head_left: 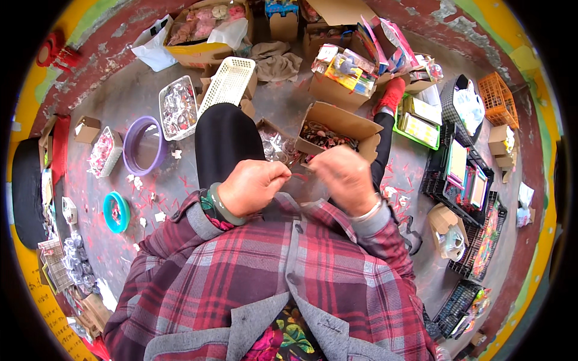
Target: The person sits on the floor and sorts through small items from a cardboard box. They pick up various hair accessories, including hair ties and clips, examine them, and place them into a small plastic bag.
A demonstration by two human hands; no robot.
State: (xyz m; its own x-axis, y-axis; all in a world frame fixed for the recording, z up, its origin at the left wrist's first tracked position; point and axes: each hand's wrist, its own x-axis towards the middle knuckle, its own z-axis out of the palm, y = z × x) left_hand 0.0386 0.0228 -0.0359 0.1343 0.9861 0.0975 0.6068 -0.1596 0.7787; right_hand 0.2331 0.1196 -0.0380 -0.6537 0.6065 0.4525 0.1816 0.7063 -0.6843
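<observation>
My left hand (248, 188) is closed in a pinch, thumb against fingertips, in front of my chest. Across a small gap, my right hand (346, 180) is curled with its fingers drawn together, its outline softened by motion. Whatever lies between the fingertips of either hand is too small to make out. Just beyond the right hand stands an open cardboard box (344, 123) holding dark, colourful small pieces (322, 133). Beside it, past the left hand, a smaller box holds clear plastic-wrapped items (276, 144).
Left of my knee are a white basket (231, 78), a white tray of packets (179, 108), a purple basin (126, 150) and a teal ring-shaped tub (108, 213). Black crates (442, 183) and an orange crate (497, 99) line the right. Filled boxes (337, 90) stand ahead. Red scraps litter the floor.
</observation>
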